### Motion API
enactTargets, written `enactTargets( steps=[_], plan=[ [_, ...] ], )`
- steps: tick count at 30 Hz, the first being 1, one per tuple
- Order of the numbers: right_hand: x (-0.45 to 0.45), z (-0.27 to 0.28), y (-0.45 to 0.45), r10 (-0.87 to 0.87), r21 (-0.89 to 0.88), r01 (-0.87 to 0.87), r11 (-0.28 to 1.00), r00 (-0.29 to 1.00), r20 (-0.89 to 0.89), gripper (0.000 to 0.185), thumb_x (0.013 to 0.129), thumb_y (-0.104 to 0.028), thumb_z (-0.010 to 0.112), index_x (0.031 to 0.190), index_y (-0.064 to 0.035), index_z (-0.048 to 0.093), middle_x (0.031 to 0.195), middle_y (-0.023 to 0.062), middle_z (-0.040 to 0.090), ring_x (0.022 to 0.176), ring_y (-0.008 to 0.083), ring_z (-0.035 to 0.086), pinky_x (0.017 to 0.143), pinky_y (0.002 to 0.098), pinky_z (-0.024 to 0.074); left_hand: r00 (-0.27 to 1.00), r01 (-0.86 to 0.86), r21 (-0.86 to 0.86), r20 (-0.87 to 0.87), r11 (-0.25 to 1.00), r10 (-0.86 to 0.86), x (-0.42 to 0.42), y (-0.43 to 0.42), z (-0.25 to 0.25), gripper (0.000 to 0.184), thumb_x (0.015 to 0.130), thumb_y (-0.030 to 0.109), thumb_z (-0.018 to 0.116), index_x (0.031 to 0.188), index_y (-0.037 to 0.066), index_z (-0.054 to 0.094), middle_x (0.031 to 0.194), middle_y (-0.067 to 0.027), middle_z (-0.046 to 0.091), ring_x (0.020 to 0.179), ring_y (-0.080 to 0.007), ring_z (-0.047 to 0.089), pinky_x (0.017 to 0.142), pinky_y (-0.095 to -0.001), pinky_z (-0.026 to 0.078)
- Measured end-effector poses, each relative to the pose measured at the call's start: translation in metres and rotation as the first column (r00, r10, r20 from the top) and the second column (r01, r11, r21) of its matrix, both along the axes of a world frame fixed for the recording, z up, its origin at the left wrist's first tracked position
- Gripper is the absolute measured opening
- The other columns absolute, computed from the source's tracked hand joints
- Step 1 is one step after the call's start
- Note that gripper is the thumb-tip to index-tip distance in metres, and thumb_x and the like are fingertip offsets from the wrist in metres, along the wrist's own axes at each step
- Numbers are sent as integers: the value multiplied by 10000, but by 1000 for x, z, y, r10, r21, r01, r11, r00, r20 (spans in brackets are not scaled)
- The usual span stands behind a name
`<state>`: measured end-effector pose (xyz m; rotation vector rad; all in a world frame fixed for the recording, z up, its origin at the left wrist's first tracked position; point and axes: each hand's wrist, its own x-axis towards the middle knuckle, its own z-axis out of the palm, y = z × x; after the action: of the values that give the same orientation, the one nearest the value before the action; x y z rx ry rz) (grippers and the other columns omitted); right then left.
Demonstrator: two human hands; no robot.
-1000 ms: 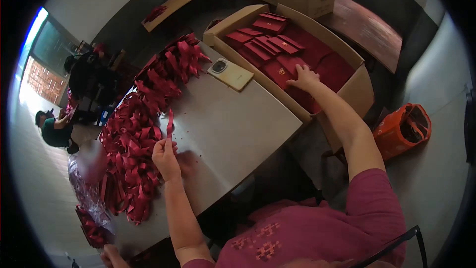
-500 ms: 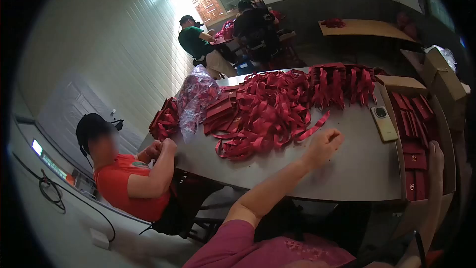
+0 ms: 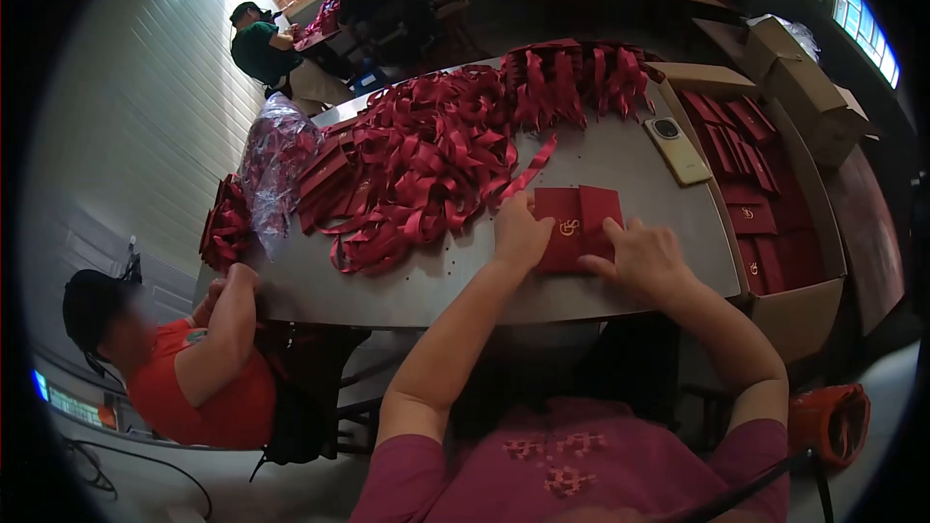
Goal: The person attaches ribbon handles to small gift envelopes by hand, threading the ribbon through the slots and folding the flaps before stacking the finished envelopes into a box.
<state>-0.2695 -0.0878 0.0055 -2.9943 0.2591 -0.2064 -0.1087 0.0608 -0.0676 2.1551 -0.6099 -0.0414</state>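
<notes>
Red folder [image 3: 596, 213] over the worktop [image 3: 441, 297], between my hands, inner edge running away from me: left hand [image 3: 524, 232] pinches its left side, right hand [image 3: 654, 260] touches its right, grip unclear.

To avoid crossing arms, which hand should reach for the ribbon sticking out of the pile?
Left, probably. Your left hand is close beside that ribbon, though also at the near edge of the red folder; your right hand is at its far side.
</notes>
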Motion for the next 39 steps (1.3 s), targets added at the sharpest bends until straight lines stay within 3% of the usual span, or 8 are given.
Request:
enactTargets(
  steps=[12, 15, 22, 25, 28, 31, 35, 39],
  plan=[
    [201, -23, 43, 651, -128, -639, 759, 741, 163, 147, 746, -198, 654, 839, -85, 669, 898, 113, 641, 869, 331, 637, 753, 445, 516, 843, -190, -1, 513, 982, 164, -36, -22, -9, 384, 690, 52, 732, 1031, 18, 560, 1066, -174, 566, 984, -370, 570, 799, -452, 477],
    [221, -22, 51, 556, -74, -568, 820, 821, -131, 154, 739, -206, 657, 832, -84, 658, 836, 117, 656, 828, 337, 642, 733, 442, 513, 972, -162, -20, 169, 987, 163, -36, -15, -6, 361, 690, 48, 710, 1022, 27, 569, 983, -156, 598, 866, -350, 600, 745, -432, 491],
    [179, 17, -49, 425, -60, -424, 904, 905, 13, 132, 730, -158, 622, 837, -102, 674, 858, 110, 674, 872, 328, 652, 746, 433, 522, 1000, -17, -158, -16, 987, 15, -23, 4, 1, 258, 700, 90, 693, 929, 17, 599, 756, -146, 630, 731, -316, 629, 694, -403, 501],
    [156, 11, -85, 251, -121, -310, 943, 902, -351, 190, 749, -171, 645, 918, -110, 706, 894, 124, 683, 883, 329, 649, 777, 433, 502, 964, -4, -263, -258, 965, -66, -10, 8, -5, 262, 706, 116, 738, 895, -22, 620, 781, -111, 665, 698, -201, 633, 655, -319, 509],
    [154, 1, -99, 274, 62, -267, 962, 950, -151, 196, 754, -188, 653, 916, -88, 696, 944, 126, 680, 925, 330, 638, 798, 427, 500, 901, -65, -231, -432, 971, -42, -17, 11, 14, 261, 729, 102, 737, 924, -32, 629, 764, -99, 664, 671, -163, 626, 634, -283, 507],
    [173, -18, -86, 333, 138, -346, 928, 936, 110, 267, 737, -237, 678, 926, -48, 683, 978, 142, 675, 943, 342, 631, 818, 422, 498, 914, -105, -260, -405, 960, -10, -22, 8, 17, 249, 753, 61, 721, 962, -43, 637, 768, -76, 661, 664, -124, 614, 624, -258, 503],
    [177, -21, -60, -44, 33, 49, 998, 989, -142, 302, 714, -286, 703, 871, -29, 683, 962, 179, 655, 966, 346, 614, 825, 428, 487, 920, -102, -423, -384, 900, -76, -13, 7, -1, 245, 767, 20, 700, 995, -42, 637, 786, -58, 655, 679, -110, 604, 628, -248, 496],
    [171, -32, -84, 15, 76, -3, 997, 988, -156, 263, 719, -272, 706, 852, -46, 695, 942, 173, 647, 956, 342, 611, 825, 432, 484, 878, -204, -523, -471, 827, -81, -11, 12, 7, 226, 796, -14, 680, 1017, -27, 634, 832, -38, 645, 722, -90, 589, 657, -220, 481]
  ],
)
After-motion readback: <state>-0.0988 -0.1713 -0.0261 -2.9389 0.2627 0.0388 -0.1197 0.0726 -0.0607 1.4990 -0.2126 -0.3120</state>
